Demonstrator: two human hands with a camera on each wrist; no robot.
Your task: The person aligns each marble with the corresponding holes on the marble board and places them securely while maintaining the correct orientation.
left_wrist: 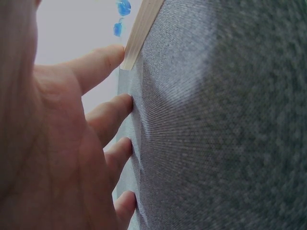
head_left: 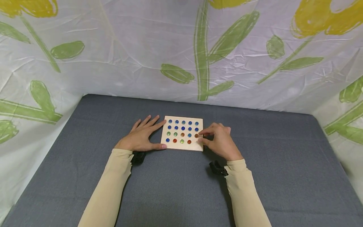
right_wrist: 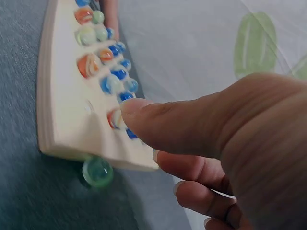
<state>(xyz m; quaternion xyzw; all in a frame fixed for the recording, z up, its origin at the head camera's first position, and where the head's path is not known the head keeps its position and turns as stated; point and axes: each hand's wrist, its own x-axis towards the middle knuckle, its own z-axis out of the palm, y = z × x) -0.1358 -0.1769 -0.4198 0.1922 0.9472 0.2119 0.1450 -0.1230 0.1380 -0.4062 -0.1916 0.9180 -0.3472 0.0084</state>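
A pale wooden board (head_left: 186, 147) lies on the cloth, holding rows of coloured glass marbles. My left hand (head_left: 143, 136) is spread at the board's left side, the thumb at its near corner and the index finger at its far corner. The left wrist view shows that index finger (left_wrist: 103, 64) against the board's edge. Over the board's right edge is my right hand (head_left: 219, 140), thumb and index finger apart beside an orange marble (right_wrist: 114, 119). Close to that marble is a bare hollow (right_wrist: 88, 106). A green marble (right_wrist: 98, 171) is just off the board's edge, apart from the fingers.
Grey cloth (head_left: 170, 189) covers the table around the board. Behind it hangs a pale sheet (head_left: 127, 63) with painted flowers and leaves. Black straps with cameras (head_left: 218, 168) sit under the wrists.
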